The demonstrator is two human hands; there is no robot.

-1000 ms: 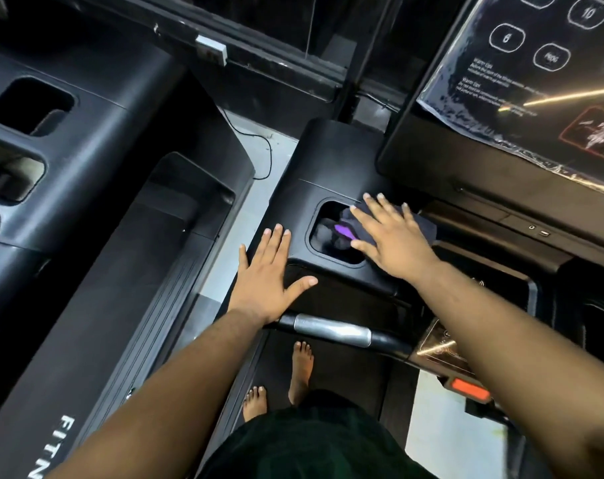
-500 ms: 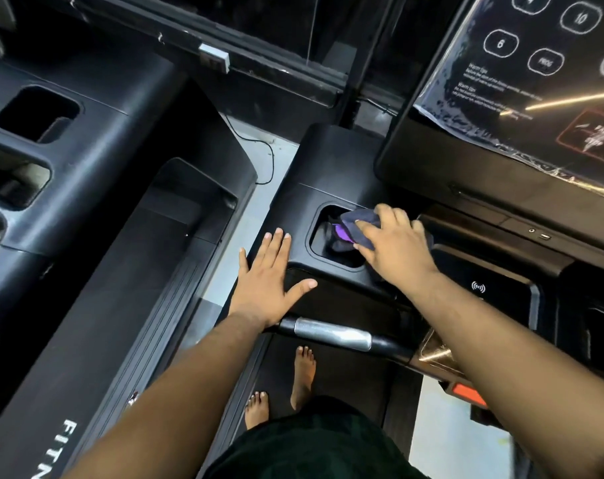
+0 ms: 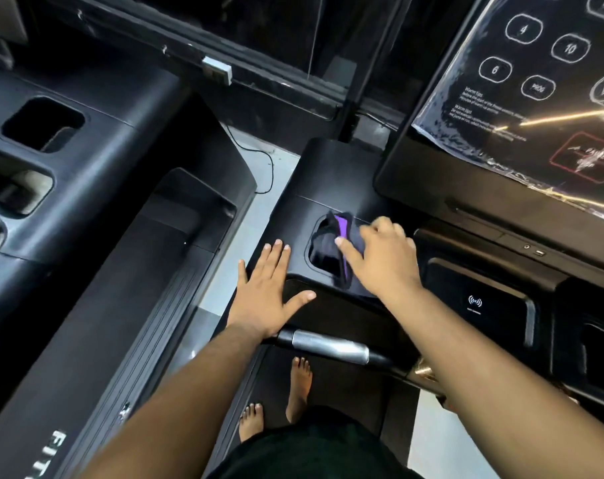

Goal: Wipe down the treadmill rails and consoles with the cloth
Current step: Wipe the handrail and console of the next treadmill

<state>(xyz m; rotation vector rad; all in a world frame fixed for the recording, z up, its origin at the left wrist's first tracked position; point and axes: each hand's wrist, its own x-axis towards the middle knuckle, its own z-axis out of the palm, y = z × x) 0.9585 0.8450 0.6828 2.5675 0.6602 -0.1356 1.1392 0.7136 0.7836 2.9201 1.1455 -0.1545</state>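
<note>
Fingers of the right hand (image 3: 380, 261) curl round a dark cloth (image 3: 331, 248) with a purple stripe, stuffed in the cup holder (image 3: 312, 267) at the console's left edge. Left hand (image 3: 267, 293) lies spread flat just beside it, above the handrail (image 3: 328, 347).

Under the right hand (image 3: 385, 257) lies a dark navy cloth (image 3: 330, 248) with a purple stripe, on a matte black console (image 3: 331, 178); a silver handlebar (image 3: 328, 346) sits just below the left hand (image 3: 267, 292).
</note>
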